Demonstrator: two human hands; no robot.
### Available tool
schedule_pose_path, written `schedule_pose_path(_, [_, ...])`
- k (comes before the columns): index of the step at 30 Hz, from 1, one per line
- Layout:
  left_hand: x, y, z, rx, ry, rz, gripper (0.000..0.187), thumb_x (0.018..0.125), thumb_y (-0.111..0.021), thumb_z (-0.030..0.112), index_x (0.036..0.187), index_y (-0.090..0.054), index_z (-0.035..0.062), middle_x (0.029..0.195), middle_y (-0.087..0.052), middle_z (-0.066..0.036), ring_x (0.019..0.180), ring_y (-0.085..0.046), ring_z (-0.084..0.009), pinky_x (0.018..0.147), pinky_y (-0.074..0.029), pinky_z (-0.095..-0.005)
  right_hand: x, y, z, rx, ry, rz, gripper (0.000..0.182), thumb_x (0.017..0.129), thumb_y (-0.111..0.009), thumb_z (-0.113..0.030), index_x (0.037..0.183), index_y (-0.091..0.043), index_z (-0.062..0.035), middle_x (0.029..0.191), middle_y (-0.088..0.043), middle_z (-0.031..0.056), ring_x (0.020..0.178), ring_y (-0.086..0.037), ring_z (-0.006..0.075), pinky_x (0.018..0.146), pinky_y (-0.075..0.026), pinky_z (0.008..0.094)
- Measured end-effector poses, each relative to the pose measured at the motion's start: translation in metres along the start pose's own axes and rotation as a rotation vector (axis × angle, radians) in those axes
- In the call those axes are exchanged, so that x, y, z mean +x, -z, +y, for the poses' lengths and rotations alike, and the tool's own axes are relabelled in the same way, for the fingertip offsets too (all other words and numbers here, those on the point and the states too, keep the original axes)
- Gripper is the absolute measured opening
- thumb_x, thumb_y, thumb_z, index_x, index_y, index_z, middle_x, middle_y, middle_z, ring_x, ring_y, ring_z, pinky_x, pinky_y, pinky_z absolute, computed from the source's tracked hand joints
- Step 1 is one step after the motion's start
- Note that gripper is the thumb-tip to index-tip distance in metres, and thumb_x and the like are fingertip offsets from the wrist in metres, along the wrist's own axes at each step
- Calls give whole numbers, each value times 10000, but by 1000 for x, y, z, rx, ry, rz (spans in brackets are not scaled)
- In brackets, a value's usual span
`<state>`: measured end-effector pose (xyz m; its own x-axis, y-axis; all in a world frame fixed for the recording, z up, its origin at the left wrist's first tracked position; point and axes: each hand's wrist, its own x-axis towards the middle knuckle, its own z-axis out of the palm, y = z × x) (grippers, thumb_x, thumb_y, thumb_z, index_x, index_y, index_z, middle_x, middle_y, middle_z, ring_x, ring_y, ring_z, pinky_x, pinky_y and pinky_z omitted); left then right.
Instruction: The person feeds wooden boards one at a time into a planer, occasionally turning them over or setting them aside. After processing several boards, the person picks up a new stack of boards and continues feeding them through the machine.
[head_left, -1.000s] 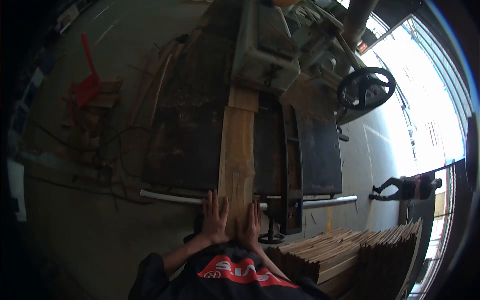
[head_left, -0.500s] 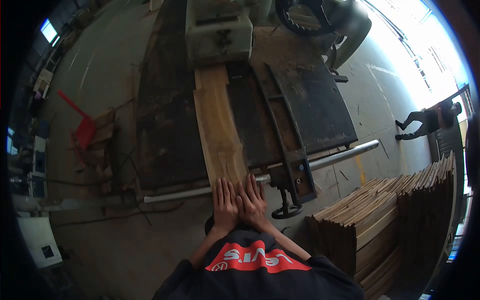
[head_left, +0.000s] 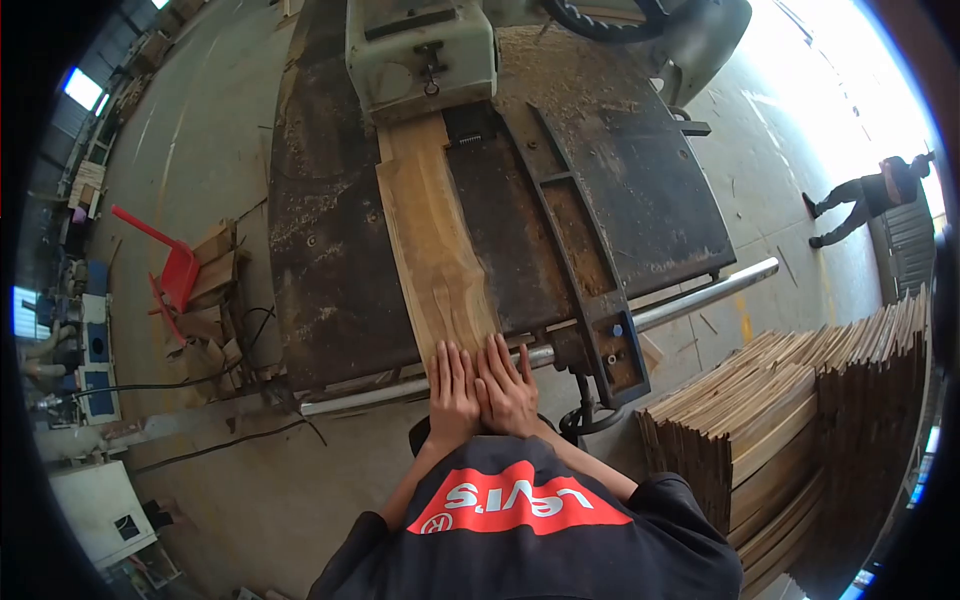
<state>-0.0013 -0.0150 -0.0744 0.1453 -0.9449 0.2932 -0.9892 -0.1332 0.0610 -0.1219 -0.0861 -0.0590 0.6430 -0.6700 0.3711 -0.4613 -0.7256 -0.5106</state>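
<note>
A long wooden board [head_left: 435,240] lies flat on the dark machine table [head_left: 335,260], its far end reaching under the pale machine housing [head_left: 425,65]. At the board's near end, my left hand [head_left: 453,392] rests with its fingers stretched forward onto the wood. Beside it, my right hand [head_left: 507,392] touches the same end, fingers extended and slightly apart. The two hands meet at the thumbs. Right of the board runs a black metal fence [head_left: 578,240], parted from it by a strip of table.
A metal rail [head_left: 705,295] crosses the table's front edge. A handwheel [head_left: 592,420] hangs below the fence. Stacked thin boards [head_left: 780,400] stand at the right. Further off at the right is a person [head_left: 865,195]. A red chair-like object [head_left: 178,275] and wood scraps are at the left.
The view has shifted slightly and grown brighter. Both hands remain flat at the board's near end. The person at the far right has changed posture.
</note>
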Motion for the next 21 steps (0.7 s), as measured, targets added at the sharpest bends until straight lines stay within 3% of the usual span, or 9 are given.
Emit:
schedule_pose_path(6, [3, 15, 7, -94, 54, -3, 495, 1036, -459, 178, 1399, -542, -148, 1512, -469, -360, 1456, -421, -496, 1220, -335, -577, 5, 0, -2, 94, -92, 49, 403, 1004, -580, -191, 1304, -666, 63, 1485, -573, 226, 1437, -509, 343, 1225, -308, 526])
schedule_pose_path(8, [8, 10, 5, -112, 60, -1, 490, 1040, -460, 180, 1394, -548, -147, 1502, -481, -361, 1450, -429, -500, 1212, -342, -583, 6, -4, 5, 76, -73, 80, 373, 996, -604, -183, 1273, -694, 50, 1447, -608, 224, 1409, -543, 335, 1222, -321, 512])
schedule_pose_path(11, [-1, -17, -7, 166, -79, 82, 461, 1050, -465, 180, 1372, -578, -131, 1470, -526, -344, 1415, -471, -511, 1171, -395, -598, 3, -15, 14, 14, 43, 111, 317, 984, -637, -180, 1218, -742, 6, 1373, -663, 220, 1377, -575, 337, 1231, -310, 516])
schedule_pose_path(14, [16, -21, -20, 51, -52, 119, 459, 1041, -472, 171, 1378, -579, -123, 1479, -518, -341, 1418, -470, -505, 1172, -396, -595, 25, -19, 17, 7, 75, 163, 311, 982, -638, -174, 1222, -742, -6, 1383, -660, 207, 1383, -570, 334, 1229, -312, 528])
schedule_pose_path(18, [33, -15, -29, -33, -26, 94, 489, 1014, -498, 175, 1390, -563, -130, 1513, -474, -353, 1458, -421, -493, 1207, -344, -592, 41, -25, 13, 31, 13, 175, 315, 998, -610, -194, 1216, -741, -8, 1392, -659, 183, 1381, -569, 329, 1236, -266, 570])
schedule_pose_path(19, [38, 0, -27, -104, 5, 6, 506, 1006, -500, 173, 1399, -550, -142, 1526, -452, -363, 1472, -398, -496, 1222, -310, -593, 47, -24, 8, 42, -32, 174, 319, 1001, -604, -208, 1204, -745, -6, 1393, -660, 176, 1374, -575, 325, 1240, -243, 586])
schedule_pose_path(21, [55, -3, -33, -110, -4, 55, 516, 1001, -501, 168, 1409, -539, -145, 1529, -446, -367, 1475, -393, -499, 1225, -298, -596, 63, -28, 12, 39, -47, 214, 319, 1000, -606, -212, 1203, -748, -11, 1394, -661, 168, 1373, -576, 323, 1241, -238, 587])
